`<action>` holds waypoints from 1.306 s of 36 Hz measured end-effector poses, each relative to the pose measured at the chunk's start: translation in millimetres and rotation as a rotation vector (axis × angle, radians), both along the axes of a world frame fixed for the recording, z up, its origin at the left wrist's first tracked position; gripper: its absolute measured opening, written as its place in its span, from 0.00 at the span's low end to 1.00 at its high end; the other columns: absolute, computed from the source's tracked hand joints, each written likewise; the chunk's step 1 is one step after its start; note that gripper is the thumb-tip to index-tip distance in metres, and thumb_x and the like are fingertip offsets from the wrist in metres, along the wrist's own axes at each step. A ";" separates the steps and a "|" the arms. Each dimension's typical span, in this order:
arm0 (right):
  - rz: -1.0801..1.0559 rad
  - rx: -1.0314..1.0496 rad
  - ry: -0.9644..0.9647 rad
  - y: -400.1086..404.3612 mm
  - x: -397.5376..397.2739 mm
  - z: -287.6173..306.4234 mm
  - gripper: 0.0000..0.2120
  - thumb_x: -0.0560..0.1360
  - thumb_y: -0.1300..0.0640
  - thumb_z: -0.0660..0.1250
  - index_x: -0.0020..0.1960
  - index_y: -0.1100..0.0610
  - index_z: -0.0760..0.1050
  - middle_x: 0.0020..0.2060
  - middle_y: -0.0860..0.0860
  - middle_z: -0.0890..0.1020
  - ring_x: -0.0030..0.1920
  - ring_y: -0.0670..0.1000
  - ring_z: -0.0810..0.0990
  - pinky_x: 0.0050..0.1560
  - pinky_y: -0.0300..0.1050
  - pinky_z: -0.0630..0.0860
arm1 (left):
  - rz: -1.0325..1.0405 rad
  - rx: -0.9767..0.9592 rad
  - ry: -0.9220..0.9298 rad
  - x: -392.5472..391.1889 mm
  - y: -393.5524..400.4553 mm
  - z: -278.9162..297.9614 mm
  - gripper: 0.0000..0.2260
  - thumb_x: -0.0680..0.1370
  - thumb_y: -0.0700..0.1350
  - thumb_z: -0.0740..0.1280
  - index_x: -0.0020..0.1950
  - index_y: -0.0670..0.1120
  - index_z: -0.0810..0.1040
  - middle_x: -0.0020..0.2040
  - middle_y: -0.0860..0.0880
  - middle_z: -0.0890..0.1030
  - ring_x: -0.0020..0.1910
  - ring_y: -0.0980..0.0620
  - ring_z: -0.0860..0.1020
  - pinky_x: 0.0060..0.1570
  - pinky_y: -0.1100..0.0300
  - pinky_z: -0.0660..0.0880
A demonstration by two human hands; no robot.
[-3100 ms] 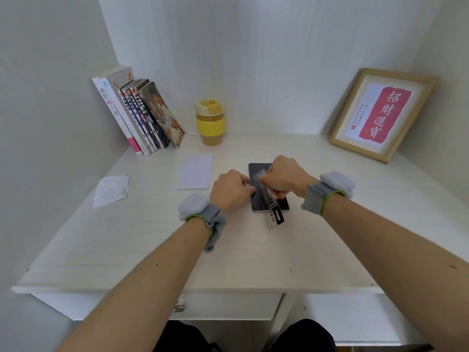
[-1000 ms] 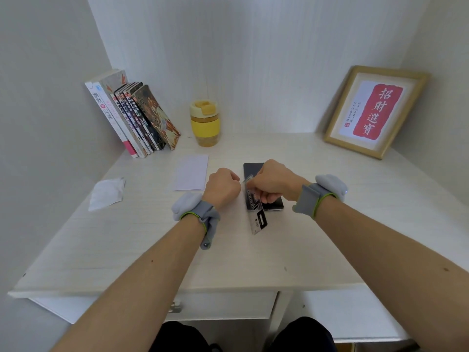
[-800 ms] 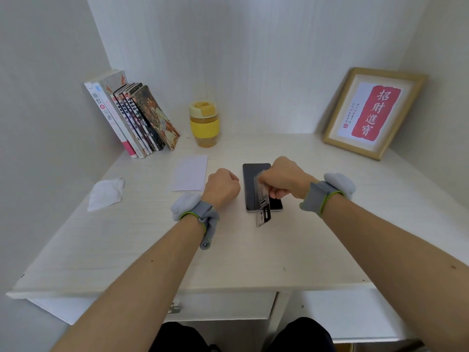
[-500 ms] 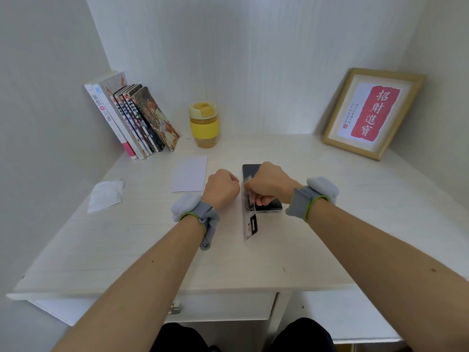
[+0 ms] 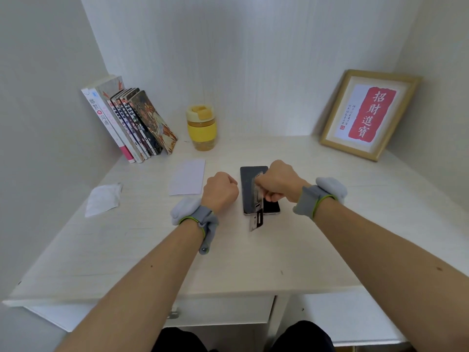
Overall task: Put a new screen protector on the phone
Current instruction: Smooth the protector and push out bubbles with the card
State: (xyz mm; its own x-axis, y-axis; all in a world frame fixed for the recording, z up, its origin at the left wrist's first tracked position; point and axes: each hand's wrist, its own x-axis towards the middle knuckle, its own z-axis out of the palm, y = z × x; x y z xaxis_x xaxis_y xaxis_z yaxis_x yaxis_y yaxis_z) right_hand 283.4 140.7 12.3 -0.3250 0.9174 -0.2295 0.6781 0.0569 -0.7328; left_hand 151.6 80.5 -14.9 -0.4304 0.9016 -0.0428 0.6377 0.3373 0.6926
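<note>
Framed print (image 5: 365,114), upper right of frame, leaning on wall: red block with characters 招財進寶. Books (image 5: 127,120), upper left, slanted against the left wall; the white spine has characters, small, not reliably legible. Yellow lidded cup (image 5: 201,128) behind centre.

Phone (image 5: 250,189) lies flat just right of centre on the white desk (image 5: 127,250), screen up, long axis running away from the viewer. Right hand (image 5: 278,181) over it, knuckles up, fingers curled, pinching a narrow printed strip (image 5: 257,209) which hangs past the phone's near edge; print unreadable. Left hand (image 5: 219,190) clenched in a fist just left of the phone, holding nothing visible. Grey wristbands on both wrists.

White paper sheet (image 5: 187,180) left of the hands; crumpled wipe (image 5: 102,199) further left. Bare desk surface toward the lower frame.
</note>
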 end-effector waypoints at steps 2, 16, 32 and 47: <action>0.010 0.009 0.001 -2.3 -5.1 -1.8 0.10 0.74 0.64 0.60 0.37 0.67 0.77 0.25 0.58 0.78 0.19 0.50 0.72 0.22 0.37 0.73 | -0.001 0.003 0.003 -0.3 -0.1 0.5 0.14 0.78 0.38 0.60 0.59 0.43 0.80 0.59 0.42 0.79 0.58 0.43 0.76 0.59 0.53 0.74; -0.006 -0.010 0.047 3.3 -12.0 2.9 0.11 0.74 0.64 0.61 0.34 0.66 0.76 0.19 0.55 0.76 0.17 0.50 0.70 0.21 0.36 0.70 | 0.008 0.006 -0.010 -1.5 -1.3 2.3 0.14 0.78 0.37 0.60 0.61 0.42 0.79 0.60 0.41 0.78 0.59 0.43 0.76 0.58 0.55 0.73; 0.014 0.059 -0.026 3.7 -22.1 -2.3 0.12 0.73 0.65 0.60 0.32 0.65 0.75 0.23 0.58 0.77 0.15 0.49 0.70 0.19 0.36 0.70 | 0.006 0.004 -0.015 -2.0 -0.1 1.0 0.14 0.77 0.37 0.60 0.61 0.41 0.78 0.61 0.41 0.78 0.60 0.43 0.75 0.57 0.56 0.73; -0.033 0.037 -0.015 15.0 -5.0 1.6 0.10 0.73 0.63 0.62 0.37 0.67 0.78 0.20 0.55 0.76 0.17 0.50 0.71 0.18 0.35 0.68 | 0.000 0.013 0.018 -0.8 0.2 1.9 0.14 0.79 0.38 0.59 0.62 0.41 0.78 0.60 0.42 0.79 0.59 0.43 0.76 0.58 0.55 0.74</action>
